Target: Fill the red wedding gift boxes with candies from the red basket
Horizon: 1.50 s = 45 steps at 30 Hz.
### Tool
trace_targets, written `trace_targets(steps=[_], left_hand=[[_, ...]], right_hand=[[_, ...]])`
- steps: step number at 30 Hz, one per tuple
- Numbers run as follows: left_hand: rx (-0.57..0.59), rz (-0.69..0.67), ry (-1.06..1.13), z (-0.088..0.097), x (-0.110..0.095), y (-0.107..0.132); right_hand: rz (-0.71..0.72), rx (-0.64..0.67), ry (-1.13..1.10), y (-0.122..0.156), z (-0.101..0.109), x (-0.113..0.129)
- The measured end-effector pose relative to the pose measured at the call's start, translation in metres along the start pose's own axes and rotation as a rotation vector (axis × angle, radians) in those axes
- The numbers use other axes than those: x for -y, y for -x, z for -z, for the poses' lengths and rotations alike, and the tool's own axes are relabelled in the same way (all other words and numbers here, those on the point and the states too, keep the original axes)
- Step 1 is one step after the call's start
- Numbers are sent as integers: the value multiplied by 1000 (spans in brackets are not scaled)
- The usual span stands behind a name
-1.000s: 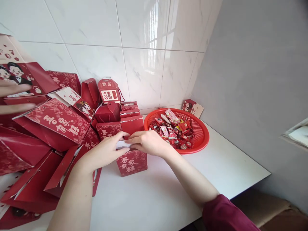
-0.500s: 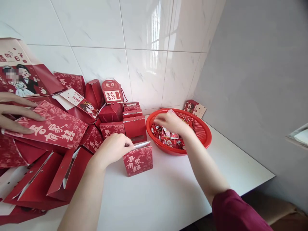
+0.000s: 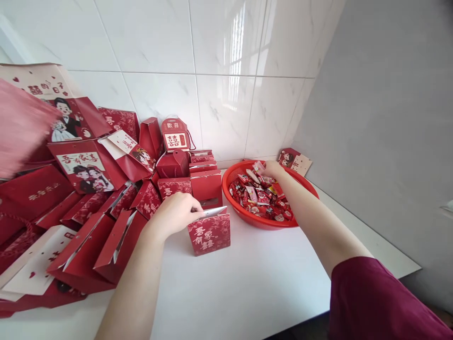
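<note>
My left hand grips the top edge of a red paper candy box with white lettering. The box stands upright on the table with its top open; the thumb and some fingertips are partly hidden. Over the far side of a red plastic basket, my right hand pinches a pink-wrapped candy. Beneath and in front of that hand lie many wrapped candies, mostly red.
Many red boxes crowd the left of the white table. A handled box stands by the tiled wall. Another box leans behind the basket. A blurred pinkish-red object covers the left edge.
My right hand has shifted right within the basket and now pinches a pink candy. Another person's hand and the box under it have left their place at left. The view has shifted slightly.
</note>
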<state>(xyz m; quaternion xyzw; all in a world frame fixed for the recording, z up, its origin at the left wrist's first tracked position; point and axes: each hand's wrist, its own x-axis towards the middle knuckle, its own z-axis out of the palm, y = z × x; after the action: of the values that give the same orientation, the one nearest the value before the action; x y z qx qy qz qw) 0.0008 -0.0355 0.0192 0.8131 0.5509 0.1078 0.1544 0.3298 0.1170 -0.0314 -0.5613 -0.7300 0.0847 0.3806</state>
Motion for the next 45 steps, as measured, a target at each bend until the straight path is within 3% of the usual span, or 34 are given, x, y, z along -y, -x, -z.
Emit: trace_targets(steps=[3,6,12,15,17,22,26,33,35,37,40,43,45], left_hand=[[-13,-2,-44,1,2,3],[-30,9,-55,0,4,2],[-91,-21,87,-6,7,-6],[-46,-54,96,-7,10,-8],[13,-79,97,-5,12,-7],[142,-121,123,-1,15,3],[188,-101,128,-1,14,5],[252,-137,180,0,10,2],[230,-108,157,0,12,2],[221,-91,134,-1,15,2],[222,-113,119,0,16,2],[212,-119,84,2,15,2],[219,-113,72,2,14,1]], right_hand=[[-119,110,109,-3,-4,-12],[-172,129,187,-8,1,-9],[-151,-52,254,1,31,46],[12,-222,72,33,45,86],[112,-252,-134,60,49,111],[267,-208,-673,108,43,151],[313,-120,-762,113,29,166],[412,415,-199,102,-2,169],[427,523,-133,102,-7,167],[433,559,-146,103,-3,164],[367,483,-120,100,15,152],[190,369,45,80,37,126],[34,420,214,55,45,102]])
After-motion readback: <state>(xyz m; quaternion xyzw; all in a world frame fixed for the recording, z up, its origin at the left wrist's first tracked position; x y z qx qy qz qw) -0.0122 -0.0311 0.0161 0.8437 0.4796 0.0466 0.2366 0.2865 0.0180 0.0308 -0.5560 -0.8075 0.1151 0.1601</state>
